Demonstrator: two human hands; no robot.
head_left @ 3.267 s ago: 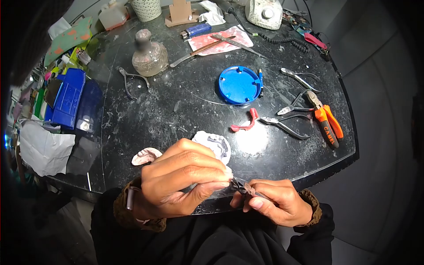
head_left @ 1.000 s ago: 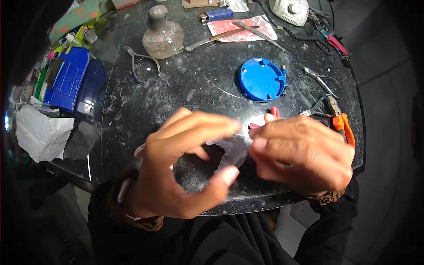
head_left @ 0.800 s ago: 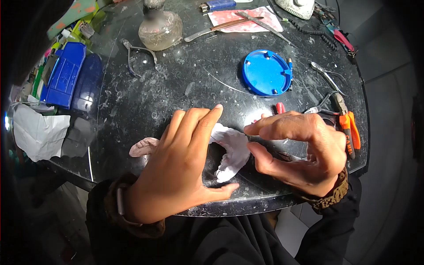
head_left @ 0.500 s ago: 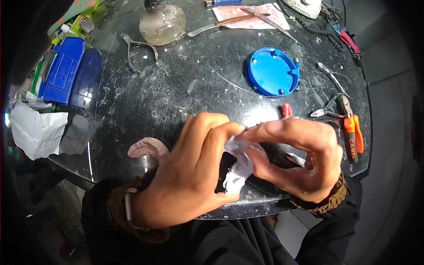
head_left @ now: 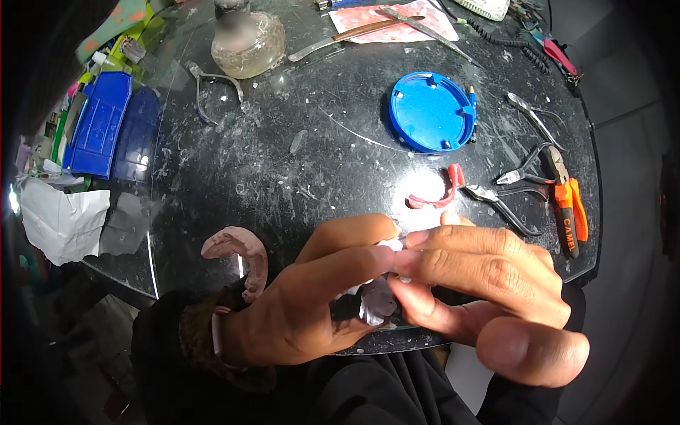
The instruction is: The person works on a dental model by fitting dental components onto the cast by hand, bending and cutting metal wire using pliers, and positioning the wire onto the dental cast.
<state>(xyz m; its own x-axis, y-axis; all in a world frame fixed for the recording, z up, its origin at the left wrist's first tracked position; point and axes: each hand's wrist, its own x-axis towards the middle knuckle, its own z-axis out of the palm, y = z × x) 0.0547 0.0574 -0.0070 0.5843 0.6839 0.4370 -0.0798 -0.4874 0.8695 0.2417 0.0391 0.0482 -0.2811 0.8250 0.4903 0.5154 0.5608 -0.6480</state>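
White plaster tooth model [head_left: 377, 303]: near side, between the hands.
Left hand [head_left: 304, 297]: fingers curled round the model, holding it.
Right hand [head_left: 489, 283]: fingertips bunched close by it; can't tell what they pinch.
Feel: probably hard, light, easy to chip.
Best hold: likely its outer sides.

There is room to pass between the flask [head_left: 248, 53] and the lid [head_left: 431, 113]. Pliers [head_left: 579, 212] crowd the right. The left hand [head_left: 304, 304] blocks the front.
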